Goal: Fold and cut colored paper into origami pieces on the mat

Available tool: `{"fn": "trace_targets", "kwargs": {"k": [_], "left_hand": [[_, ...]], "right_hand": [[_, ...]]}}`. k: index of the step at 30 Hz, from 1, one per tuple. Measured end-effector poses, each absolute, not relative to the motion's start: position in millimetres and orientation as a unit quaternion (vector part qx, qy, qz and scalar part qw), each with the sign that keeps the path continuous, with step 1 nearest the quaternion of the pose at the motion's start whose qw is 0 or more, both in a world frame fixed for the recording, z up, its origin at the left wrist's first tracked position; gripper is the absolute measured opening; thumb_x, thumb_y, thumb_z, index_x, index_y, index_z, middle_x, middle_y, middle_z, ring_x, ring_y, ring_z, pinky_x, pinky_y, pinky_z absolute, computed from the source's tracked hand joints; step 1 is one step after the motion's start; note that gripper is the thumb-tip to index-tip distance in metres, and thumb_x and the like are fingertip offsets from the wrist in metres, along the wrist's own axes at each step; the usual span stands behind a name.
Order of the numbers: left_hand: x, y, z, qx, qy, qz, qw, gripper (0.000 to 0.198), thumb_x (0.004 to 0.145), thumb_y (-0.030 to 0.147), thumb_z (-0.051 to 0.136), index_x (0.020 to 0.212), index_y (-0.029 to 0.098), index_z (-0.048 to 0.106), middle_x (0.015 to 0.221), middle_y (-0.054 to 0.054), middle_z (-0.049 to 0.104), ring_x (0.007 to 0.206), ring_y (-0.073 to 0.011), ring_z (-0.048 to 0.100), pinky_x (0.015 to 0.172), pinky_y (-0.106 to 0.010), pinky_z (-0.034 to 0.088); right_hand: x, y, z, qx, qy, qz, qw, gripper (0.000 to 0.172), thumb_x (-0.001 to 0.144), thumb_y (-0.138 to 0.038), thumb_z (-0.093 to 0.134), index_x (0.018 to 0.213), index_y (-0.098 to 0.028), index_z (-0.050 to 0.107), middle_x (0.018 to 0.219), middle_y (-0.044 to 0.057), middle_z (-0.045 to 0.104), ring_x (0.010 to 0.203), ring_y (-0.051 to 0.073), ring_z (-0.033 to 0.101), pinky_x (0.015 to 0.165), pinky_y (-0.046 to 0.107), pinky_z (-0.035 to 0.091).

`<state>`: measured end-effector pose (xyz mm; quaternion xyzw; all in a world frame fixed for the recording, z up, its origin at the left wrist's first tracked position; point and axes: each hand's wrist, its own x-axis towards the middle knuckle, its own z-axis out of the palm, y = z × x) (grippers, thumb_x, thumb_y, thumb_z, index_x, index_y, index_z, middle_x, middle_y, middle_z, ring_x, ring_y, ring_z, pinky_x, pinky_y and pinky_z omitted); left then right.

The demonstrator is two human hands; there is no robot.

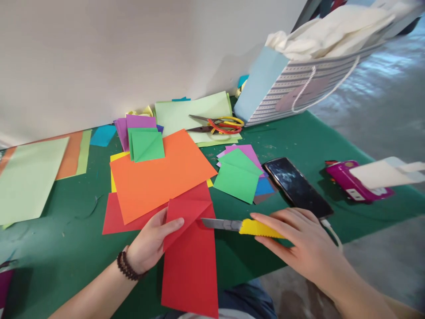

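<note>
Head view: red sheet (190, 270), top folded over, is held at the table's (252, 252) near edge; left hand (154, 232) pinches the flap, right hand (302, 239) grasps yellow cutter (260, 228), blade tip at flap. Paper judged light, bendable, easily torn; best held beside the crease. Striped bag (265, 88), far right corner, holds crumpled white material (332, 33).

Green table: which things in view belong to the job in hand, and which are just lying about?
In the job:
- folded red sheet, left hand
- yellow cutter, right hand
- probably orange sheet

Apparently lying about:
- phone
- striped bag
- magenta box
- scissors, unheld
</note>
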<state>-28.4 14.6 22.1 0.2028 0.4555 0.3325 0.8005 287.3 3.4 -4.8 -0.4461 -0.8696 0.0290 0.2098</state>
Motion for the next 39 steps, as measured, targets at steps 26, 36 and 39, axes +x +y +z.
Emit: {"fn": "trace_targets", "kwargs": {"k": [26,36,39], "left_hand": [[-16,0,23,0.222,0.530,0.328,0.750,0.030,0.070,0.030,0.080,0.095,0.016,0.069,0.101,-0.010,0.073,0.094,-0.0305,0.070,0.077,-0.037,0.057],[-15,2,22,0.226,0.553,0.315,0.737,0.029,0.071,0.035,0.080,0.091,0.017,0.069,0.099,-0.009,0.074,0.093,-0.0294,0.070,0.078,-0.038,0.058],[-15,5,22,0.237,0.556,0.325,0.728,0.033,0.071,0.036,0.080,0.095,0.017,0.068,0.104,-0.010,0.073,0.095,-0.0303,0.070,0.081,-0.040,0.057]], "right_hand": [[255,21,-16,-0.468,-0.852,-0.013,0.235,0.035,0.088,-0.030,0.061,0.122,-0.026,0.060,0.090,0.005,0.063,0.084,0.022,0.058,0.079,0.038,0.042],[250,23,-20,-0.468,-0.846,-0.026,0.252,0.037,0.087,-0.026,0.061,0.124,-0.024,0.058,0.094,0.007,0.062,0.087,0.023,0.057,0.081,0.038,0.044],[253,23,-26,-0.468,-0.847,-0.007,0.253,0.037,0.087,-0.026,0.060,0.124,-0.023,0.057,0.096,0.007,0.062,0.089,0.024,0.057,0.081,0.039,0.045]]}}
